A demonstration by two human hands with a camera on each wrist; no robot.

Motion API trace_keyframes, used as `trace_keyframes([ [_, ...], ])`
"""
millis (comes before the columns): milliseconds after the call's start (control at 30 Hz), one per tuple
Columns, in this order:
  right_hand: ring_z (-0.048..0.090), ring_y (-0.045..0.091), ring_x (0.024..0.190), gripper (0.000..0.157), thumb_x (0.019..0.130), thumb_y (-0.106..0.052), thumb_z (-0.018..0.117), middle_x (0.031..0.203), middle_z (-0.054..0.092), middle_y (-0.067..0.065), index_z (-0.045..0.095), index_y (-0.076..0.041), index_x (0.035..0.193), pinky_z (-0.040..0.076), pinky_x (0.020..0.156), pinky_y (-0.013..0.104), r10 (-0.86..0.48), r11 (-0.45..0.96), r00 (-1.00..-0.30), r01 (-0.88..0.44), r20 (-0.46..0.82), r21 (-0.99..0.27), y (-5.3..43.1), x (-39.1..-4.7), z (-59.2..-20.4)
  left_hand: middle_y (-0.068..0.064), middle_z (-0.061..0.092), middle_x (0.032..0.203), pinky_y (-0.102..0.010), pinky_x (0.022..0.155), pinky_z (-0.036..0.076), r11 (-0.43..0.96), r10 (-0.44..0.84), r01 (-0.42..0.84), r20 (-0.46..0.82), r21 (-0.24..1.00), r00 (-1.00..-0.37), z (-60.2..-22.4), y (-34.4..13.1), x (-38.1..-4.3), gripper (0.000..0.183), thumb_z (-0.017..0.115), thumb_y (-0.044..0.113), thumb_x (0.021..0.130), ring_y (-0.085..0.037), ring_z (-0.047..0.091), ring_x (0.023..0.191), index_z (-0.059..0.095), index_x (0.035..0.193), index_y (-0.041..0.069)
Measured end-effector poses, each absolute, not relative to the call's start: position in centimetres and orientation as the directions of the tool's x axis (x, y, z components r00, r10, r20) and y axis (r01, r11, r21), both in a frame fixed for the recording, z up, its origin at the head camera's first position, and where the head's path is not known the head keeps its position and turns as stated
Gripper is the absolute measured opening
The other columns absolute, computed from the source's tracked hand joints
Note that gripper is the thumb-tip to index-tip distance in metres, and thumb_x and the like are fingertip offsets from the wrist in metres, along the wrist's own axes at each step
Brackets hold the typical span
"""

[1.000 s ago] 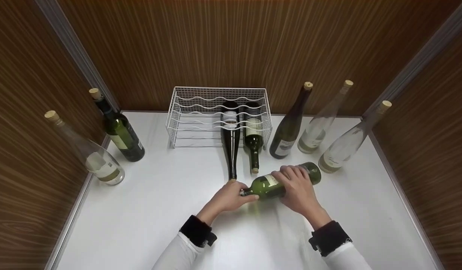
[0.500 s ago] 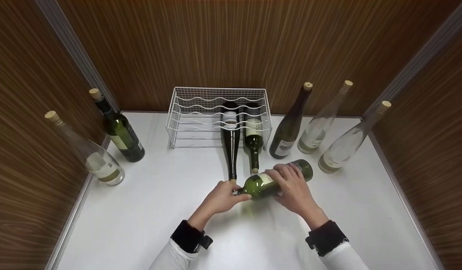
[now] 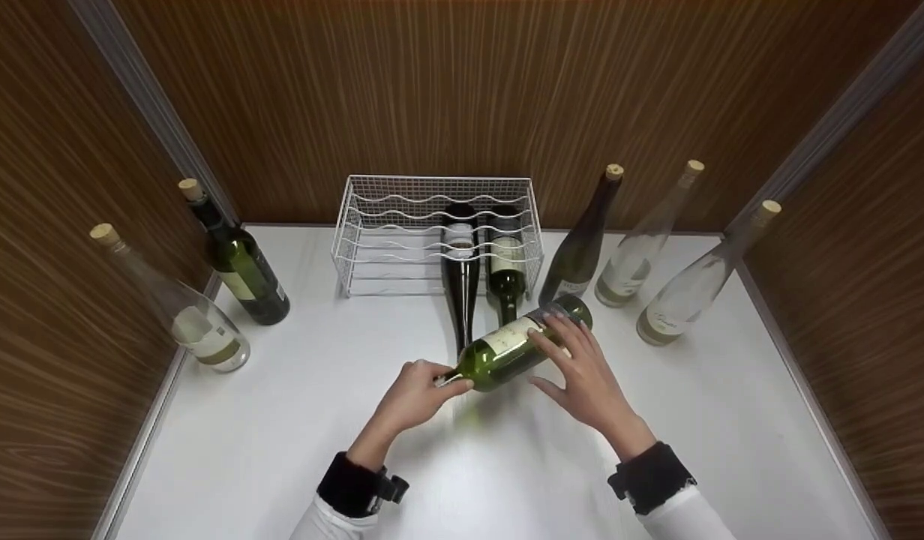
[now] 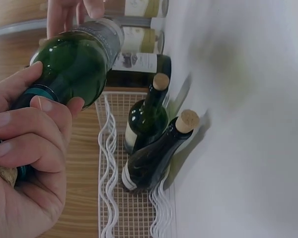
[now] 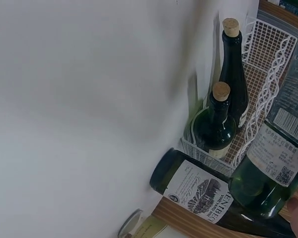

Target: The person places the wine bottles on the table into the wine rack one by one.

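My left hand (image 3: 415, 397) grips a green wine bottle (image 3: 507, 341) by its neck, fingers curled round it in the left wrist view. The bottle is tilted, base up to the right, above the white table (image 3: 462, 465). My right hand (image 3: 582, 367) lies at the bottle's lower half, fingers extended along its side and thumb spread away. In the right wrist view only a bit of that hand shows at the edge, beside the bottle's back label (image 5: 276, 154). Behind it, a white wire rack (image 3: 394, 238) bears two dark corked bottles lying with necks forward, one a slim bottle (image 3: 462, 289).
Right of the rack stand a dark bottle (image 3: 578, 247) and two clear bottles, the nearer clear bottle (image 3: 679, 300) close to the right wall. At the left stand a green bottle (image 3: 244, 274) and a clear bottle (image 3: 207, 330). Wood-grain panels (image 3: 462, 97) enclose the table.
The held bottle has moved left and its base has risen toward the rack. My left hand went left with it; the right hand's fingers have loosened from round the bottle and straightened.
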State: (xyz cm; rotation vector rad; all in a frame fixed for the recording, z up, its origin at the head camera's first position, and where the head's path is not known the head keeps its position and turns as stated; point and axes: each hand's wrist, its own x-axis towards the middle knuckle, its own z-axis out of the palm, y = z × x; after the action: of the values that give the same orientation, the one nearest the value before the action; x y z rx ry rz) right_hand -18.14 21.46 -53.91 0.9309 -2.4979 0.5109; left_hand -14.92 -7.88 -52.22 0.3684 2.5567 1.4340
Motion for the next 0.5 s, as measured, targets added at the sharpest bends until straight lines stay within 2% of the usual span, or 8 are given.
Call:
trace_keyframes([
  [267,0.029,0.034,0.142,0.075,0.082,-0.026,0.082,0.153,0.036,0.013,0.046,-0.018,0.148,0.024,0.110,0.060,-0.483,0.730,-0.730,-0.640,0.483,-0.237,21.6,-17.8,-54.2,0.003,0.061,0.065,-0.026,0.051,0.042,0.444,0.248,0.039,-0.081,0.895,-0.965,-52.5,-9.9,-14.8,0.038,0.067,0.047,0.091,-0.009,0.050,0.054,0.078,0.095,0.011],
  [400,0.031,0.037,0.140,0.075,0.082,-0.026,0.081,0.152,0.038,0.015,0.046,-0.017,0.148,0.025,0.108,0.061,-0.471,0.739,-0.740,-0.629,0.480,-0.244,21.7,-17.7,-54.4,0.004,0.048,0.054,-0.022,0.043,0.033,0.384,0.207,-0.025,-0.113,0.923,-0.972,-52.7,-11.2,-14.7,0.037,0.068,0.046,0.091,-0.009,0.041,0.046,0.075,0.084,0.011],
  [500,0.032,0.037,0.139,0.075,0.082,-0.026,0.082,0.150,0.040,0.017,0.046,-0.017,0.148,0.026,0.107,0.062,-0.458,0.744,-0.748,-0.618,0.480,-0.253,21.8,-17.7,-54.5,0.004,0.045,0.051,-0.022,0.042,0.029,0.346,0.165,-0.052,-0.115,0.937,-0.980,-53.1,-11.9,-14.6,0.038,0.068,0.046,0.091,-0.009,0.036,0.043,0.071,0.077,0.010],
])
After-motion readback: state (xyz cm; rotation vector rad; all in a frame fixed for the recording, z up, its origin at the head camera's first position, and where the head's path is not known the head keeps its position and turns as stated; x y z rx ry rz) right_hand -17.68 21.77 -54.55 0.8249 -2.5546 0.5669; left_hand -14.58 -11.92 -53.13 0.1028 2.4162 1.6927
